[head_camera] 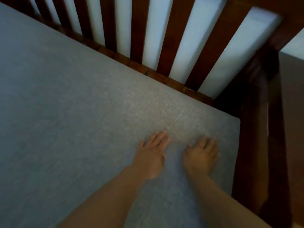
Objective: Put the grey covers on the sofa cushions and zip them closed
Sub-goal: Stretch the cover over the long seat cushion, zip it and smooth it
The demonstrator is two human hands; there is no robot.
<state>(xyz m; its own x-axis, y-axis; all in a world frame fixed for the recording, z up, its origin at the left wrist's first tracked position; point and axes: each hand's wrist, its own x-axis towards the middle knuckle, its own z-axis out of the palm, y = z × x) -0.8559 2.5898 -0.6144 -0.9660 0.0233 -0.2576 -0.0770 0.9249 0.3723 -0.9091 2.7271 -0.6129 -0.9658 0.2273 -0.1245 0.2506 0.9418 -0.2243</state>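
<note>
The large flat cushion in its grey woven fabric cover [82, 112] lies seated in the dark brown wooden sofa frame [256, 145], its far edge against the slatted wooden backrest [139, 30] and its right-hand corner tucked close to the frame's side rail. The cover surface appears smooth and taut across the visible area, with no wrinkles evident.

The left hand [150, 155] rests palm down on the cover near that right corner, fingers extended and fairly close together, holding nothing. The right hand [201, 155] rests just beside it, also palm down on the fabric; its fingers look slightly bent at the knuckles, pressing rather than gripping. Motion blur prevents a firmer reading of the fingertips.

Judged from this arrangement, the cover is already on this cushion and the step in hand is pressing or smoothing the cushion into its seat. The next move probably calls for checking that the zip is closed, or for fetching another cushion, if any remains.

No zip, slider or seam opening is visible; it may lie on an edge turned away or below the lower picture border. The cushion's left and near edges are cut off. The pale wall [189, 46] behind the slats is blurred, and the dark gap at the frame's corner shows no detail
</note>
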